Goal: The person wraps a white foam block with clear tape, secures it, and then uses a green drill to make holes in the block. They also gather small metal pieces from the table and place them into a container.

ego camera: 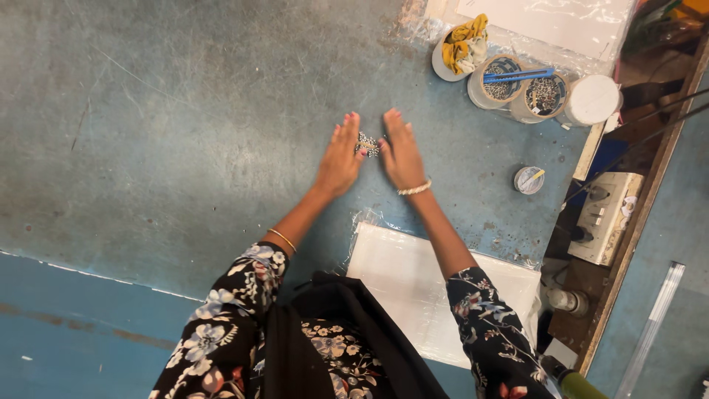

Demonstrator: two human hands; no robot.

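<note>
Small heap of tiny silvery metal bits (368, 144) lies on the worn blue-grey counter (185, 111), right between the two hands, a bit above centre of the view. Left hand (340, 159) flat, palm down, fingers together and stretched forward, its inner edge touching the heap from the left. Right hand (402, 155) same pose, flat, fingers together, inner edge against the heap from the right. Neither grip pinches anything: both are spread flat, hemming the bits in from the sides.

Thin gold bangle (282, 239) on left forearm, pale beaded bracelet (414, 189) on right wrist. Sleeves are dark with floral print (229, 310).

Near the body, under the right forearm: white flat sheet in clear plastic wrap (413, 288) lying on the counter.

Upper right, well apart from the hands: round white tub holding yellow and white crumpled cloth (462, 46), next to it two round open tubs of small metal pieces (521, 90) with blue sticks (518, 74) laid across, then a round white lid or tub (593, 99). Small round shallow tin (529, 179) sits alone right of the right hand. Another plastic-covered white sheet (550, 22) at top edge.

Far right beyond counter edge: white switch box with sockets (609, 216), dark cables (650, 125) running to it.
</note>
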